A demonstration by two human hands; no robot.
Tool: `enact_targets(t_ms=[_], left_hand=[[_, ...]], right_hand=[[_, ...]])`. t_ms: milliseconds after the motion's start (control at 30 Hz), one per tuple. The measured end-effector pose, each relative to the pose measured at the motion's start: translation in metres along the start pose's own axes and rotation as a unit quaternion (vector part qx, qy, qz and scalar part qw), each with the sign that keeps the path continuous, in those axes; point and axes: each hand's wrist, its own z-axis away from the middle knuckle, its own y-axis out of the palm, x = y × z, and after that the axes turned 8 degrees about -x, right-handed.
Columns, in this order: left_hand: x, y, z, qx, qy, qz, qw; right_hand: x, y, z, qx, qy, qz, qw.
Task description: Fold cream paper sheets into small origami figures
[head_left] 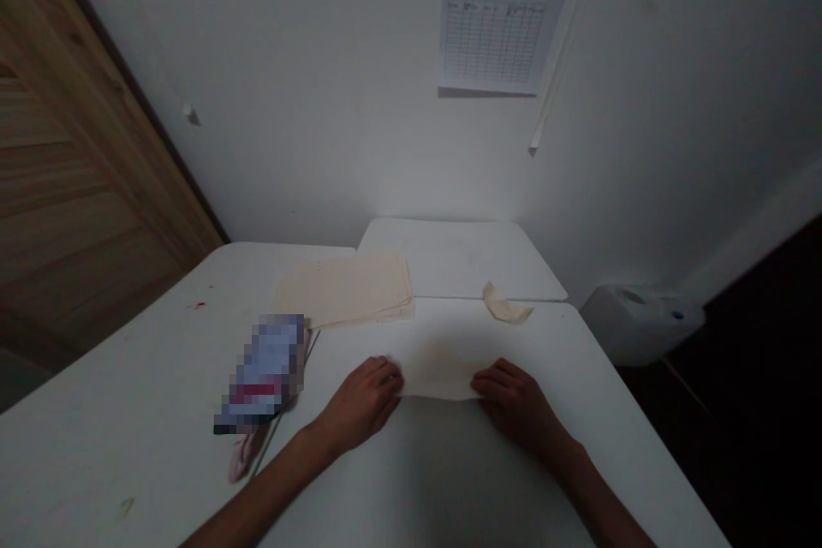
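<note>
A pale cream cloth (pixel 440 360) lies flat on the white table (pixel 147 394) in front of me. My left hand (pixel 363 402) rests at the cloth's near left corner, fingers curled onto its edge. At the near right corner my right hand (pixel 514 401) does the same, fingers bent over the edge. Both hands press or pinch the cloth's near edge; I cannot tell which.
A stack of folded cream cloths (pixel 347 289) lies further back on the left. A small crumpled cream piece (pixel 506 306) sits back right. A blurred flat object (pixel 265 372) lies left of my left hand. A second white surface (pixel 459 257) adjoins the wall. A white container (pixel 642 317) stands right.
</note>
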Motion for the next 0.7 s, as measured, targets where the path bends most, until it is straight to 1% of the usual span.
enact_targets(t_ms=[133, 267, 333, 400, 500, 600, 633, 700], left_hand=[[-0.003, 0.0, -0.002, -0.042, -0.045, 0.034, 0.998], [-0.005, 0.001, -0.006, -0.088, -0.102, 0.072, 0.988], [-0.004, 0.003, -0.007, -0.105, -0.131, 0.075, 0.983], [-0.002, 0.007, -0.007, -0.117, -0.152, 0.073, 0.979], [0.001, 0.013, -0.008, -0.127, -0.179, 0.066, 0.973], [0.005, 0.017, -0.008, -0.122, -0.205, 0.061, 0.969], [0.006, 0.017, -0.009, -0.119, -0.204, 0.066, 0.969], [0.007, 0.014, -0.008, -0.117, -0.181, 0.085, 0.973]], right_hand=[[-0.001, 0.0, 0.001, -0.028, 0.04, -0.032, 0.998], [-0.004, 0.002, -0.003, -0.045, 0.124, -0.042, 0.99], [-0.005, 0.004, -0.006, -0.049, 0.165, -0.053, 0.984], [-0.005, 0.006, -0.009, -0.052, 0.193, -0.07, 0.977], [-0.005, 0.007, -0.013, -0.056, 0.219, -0.086, 0.97], [-0.005, 0.008, -0.015, -0.059, 0.235, -0.098, 0.965], [-0.005, 0.008, -0.015, -0.058, 0.236, -0.102, 0.965], [-0.007, 0.008, -0.013, -0.055, 0.231, -0.11, 0.965]])
